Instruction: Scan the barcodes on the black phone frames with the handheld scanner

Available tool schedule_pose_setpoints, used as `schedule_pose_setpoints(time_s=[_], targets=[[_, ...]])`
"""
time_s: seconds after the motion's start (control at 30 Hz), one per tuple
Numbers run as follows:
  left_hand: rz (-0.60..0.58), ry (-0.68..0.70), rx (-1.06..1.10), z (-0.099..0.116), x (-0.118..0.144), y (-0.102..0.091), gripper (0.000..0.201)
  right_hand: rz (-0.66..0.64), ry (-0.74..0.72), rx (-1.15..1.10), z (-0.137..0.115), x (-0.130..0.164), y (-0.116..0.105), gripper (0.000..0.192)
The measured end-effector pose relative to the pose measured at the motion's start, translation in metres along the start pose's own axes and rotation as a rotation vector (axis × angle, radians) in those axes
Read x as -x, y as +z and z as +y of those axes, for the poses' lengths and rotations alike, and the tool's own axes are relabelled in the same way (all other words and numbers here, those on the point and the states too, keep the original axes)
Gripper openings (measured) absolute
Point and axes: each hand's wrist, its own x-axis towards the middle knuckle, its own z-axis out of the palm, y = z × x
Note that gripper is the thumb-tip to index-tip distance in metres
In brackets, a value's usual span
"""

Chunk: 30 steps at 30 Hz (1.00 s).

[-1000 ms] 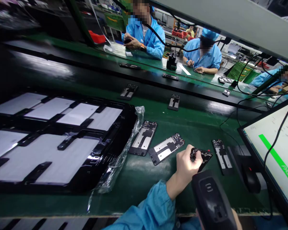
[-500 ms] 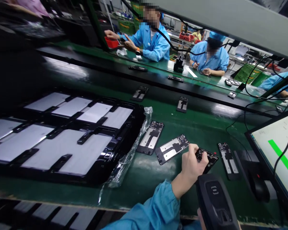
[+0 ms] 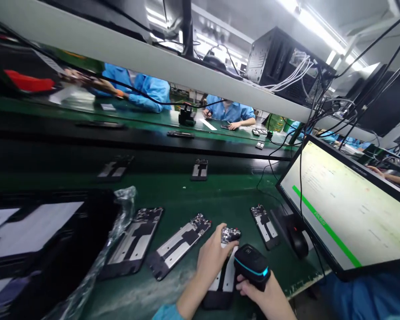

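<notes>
My left hand pinches a phone part left of the screen and hides some of it. My right hand holds a scanner, its handle mostly hidden. The phone part is silver and black, with tiny bits at its top end.

Cold white glare from tube lights at upper right, pale washed-out glow on the monitor, soft sheen on the green table, scanner lit blue along one edge, dim tray at left, blur toward the left side, stretched edges
</notes>
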Motion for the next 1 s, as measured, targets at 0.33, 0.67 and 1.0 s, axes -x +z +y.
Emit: schedule_pose_setpoints(time_s=[0.33,0.67,1.0], targets=[[0.089,0.022,-0.237,0.053,0.039,-0.205,0.018,-0.161,0.369,-0.428,-0.017,-0.057,0.035,0.036],[0.335,-0.34,-1.1,-0.012,-0.033,-0.392,0.028,-0.157,0.515,-0.41,-0.004,-0.069,0.021,0.034],[0.383,-0.122,-1.009,0.068,-0.076,-0.315,0.023,-0.481,0.254,-0.358,0.027,-0.065,0.009,0.042]])
